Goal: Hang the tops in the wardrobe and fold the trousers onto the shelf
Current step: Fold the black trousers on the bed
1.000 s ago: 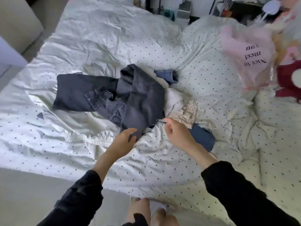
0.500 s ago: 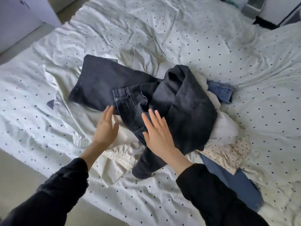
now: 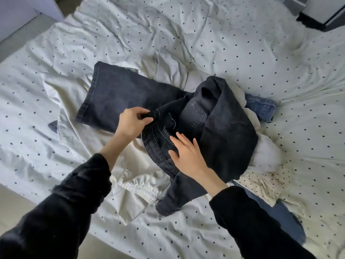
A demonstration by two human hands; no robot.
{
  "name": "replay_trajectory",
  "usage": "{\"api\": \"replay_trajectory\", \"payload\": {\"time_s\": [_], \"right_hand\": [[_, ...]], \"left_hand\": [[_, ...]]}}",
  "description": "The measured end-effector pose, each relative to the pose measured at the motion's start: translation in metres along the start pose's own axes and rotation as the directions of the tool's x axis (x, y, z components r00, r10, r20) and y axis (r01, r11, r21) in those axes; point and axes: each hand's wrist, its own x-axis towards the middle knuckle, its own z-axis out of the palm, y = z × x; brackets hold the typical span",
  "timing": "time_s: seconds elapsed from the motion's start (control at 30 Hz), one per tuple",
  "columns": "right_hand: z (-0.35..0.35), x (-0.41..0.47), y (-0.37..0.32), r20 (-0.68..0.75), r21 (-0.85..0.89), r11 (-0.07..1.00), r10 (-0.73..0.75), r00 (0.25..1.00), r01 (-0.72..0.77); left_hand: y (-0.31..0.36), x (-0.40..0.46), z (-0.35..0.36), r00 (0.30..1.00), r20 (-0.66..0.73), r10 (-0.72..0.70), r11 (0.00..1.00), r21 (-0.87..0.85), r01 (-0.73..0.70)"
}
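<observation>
So the black jeans [image 3: 214,128] are sitting in a heap in the middle of the bed [image 3: 186,34], on top of a small pile of other clothes, and they're the pair being worked on right now. The left hand [image 3: 130,122] has a narrow pinch grip on the waistband edge, thumb and fingers closed on a fold of denim. The right hand [image 3: 186,154] is flat, fingers straight and spread, resting on the seat area just below the back pocket, not gripping anything. The thing that matters for the next move, I'd say: one leg runs out long to the left and away from the person, hem end toward the far-left side of the bed, while the other leg is doubled back over the heap on the right, with a loose end trailing toward the near edge. So the long axis isn't straight at all, it's bent at the waistband where both hands are. The left hand is nearer the laid-out leg, the right hand nearer the bunched one. My guess is the bunched leg needs pulling out and lining up with the flat one before any folding works. Underneath there's some white fabric [image 3: 267,156], a pair of blue jeans [image 3: 261,107] poking out on the right, and a cream elasticated garment [image 3: 138,191] near the front edge. Wardrobe and shelf aren't in view.
</observation>
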Motion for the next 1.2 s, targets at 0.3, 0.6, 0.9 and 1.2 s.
{"api": "replay_trajectory", "payload": {"time_s": [0.3,0.6,0.9,1.2], "right_hand": [[-0.037,-0.075,-0.005,-0.281,0.592,0.795,0.36,0.89,-0.135],[-0.092,-0.158,0.03,-0.397,0.781,0.618,0.606,0.689,-0.094],[-0.129,-0.274,0.137,0.003,1.0,-0.004,0.848,0.53,0.001],[-0.138,-0.38,0.251,0.151,0.979,-0.194,0.9,0.409,0.065]], "left_hand": [[0.113,-0.048,0.005,0.943,0.33,0.046,0.951,-0.303,0.06],[0.228,-0.137,0.068,0.781,0.548,0.3,0.938,-0.318,-0.137],[0.194,-0.212,0.161,0.849,0.249,0.466,0.812,0.262,-0.522],[0.181,-0.32,0.265,0.782,0.608,0.141,0.812,0.381,-0.442]]}}
